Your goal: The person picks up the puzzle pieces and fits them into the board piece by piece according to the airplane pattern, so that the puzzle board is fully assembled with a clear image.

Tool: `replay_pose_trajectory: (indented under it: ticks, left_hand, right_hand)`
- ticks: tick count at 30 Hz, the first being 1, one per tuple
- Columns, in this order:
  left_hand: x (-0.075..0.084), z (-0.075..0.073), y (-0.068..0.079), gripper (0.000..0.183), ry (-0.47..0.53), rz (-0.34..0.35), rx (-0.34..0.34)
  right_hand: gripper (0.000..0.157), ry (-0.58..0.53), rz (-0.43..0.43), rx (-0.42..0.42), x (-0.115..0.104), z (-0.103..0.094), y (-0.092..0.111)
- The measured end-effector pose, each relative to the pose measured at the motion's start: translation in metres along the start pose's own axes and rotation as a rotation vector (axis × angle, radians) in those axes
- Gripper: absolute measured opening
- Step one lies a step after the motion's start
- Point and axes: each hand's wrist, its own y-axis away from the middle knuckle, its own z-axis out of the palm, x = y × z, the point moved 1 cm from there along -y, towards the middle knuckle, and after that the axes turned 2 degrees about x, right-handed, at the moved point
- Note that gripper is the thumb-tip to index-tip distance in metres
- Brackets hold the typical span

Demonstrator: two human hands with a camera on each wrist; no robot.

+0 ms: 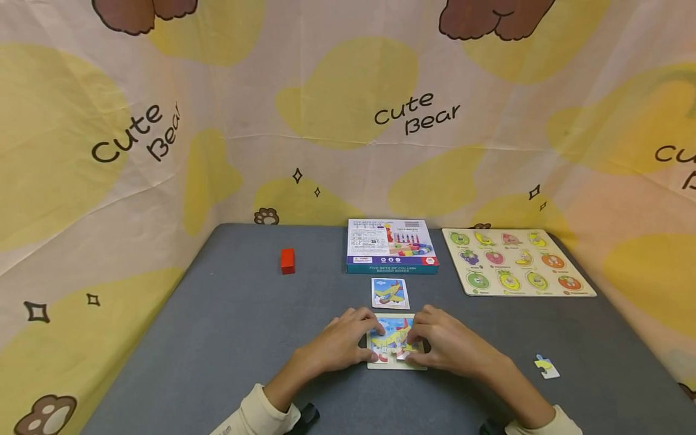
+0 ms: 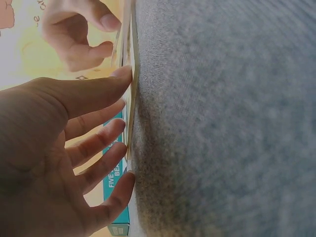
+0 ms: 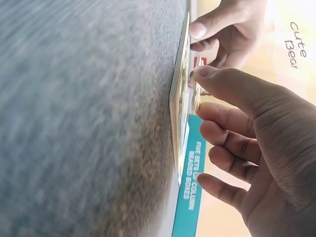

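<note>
A small jigsaw board (image 1: 397, 366) with a light rim lies flat, much of its yellow airplane picture filled in. My right hand (image 1: 454, 342) pinches a puzzle piece (image 3: 197, 89) between thumb and index finger, tilted and raised just over the board's lower right part. In the right wrist view its other fingers curl loosely behind. At the board's left side, my left hand (image 1: 342, 341) rests with spread, gently bent fingers (image 2: 98, 175), thumb touching the near edge. Just beyond the board is a picture card (image 1: 389, 293) with the same airplane.
Off to the right lies a loose puzzle piece (image 1: 546, 367). A beaded-boxes carton (image 1: 391, 248) stands at the back, beside a fruit puzzle board (image 1: 519, 263). A red block (image 1: 287, 261) sits back left. Printed cloth walls (image 1: 337, 121) surround the grey table (image 1: 228, 314).
</note>
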Motion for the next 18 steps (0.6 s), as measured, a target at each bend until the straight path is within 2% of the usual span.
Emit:
replay_pose_trajectory:
  ticks: [9,18]
  left_hand:
    - [0.0,0.0,0.0,0.036,-0.005,0.003,0.003]
    - [-0.001,0.0,0.0,0.036,-0.009,0.014,0.006]
  right_hand:
    - [0.021,-0.031,0.025,-0.077,-0.005,0.004,-0.01]
    - [0.022,-0.031,0.041,-0.115,-0.005,0.006,-0.014]
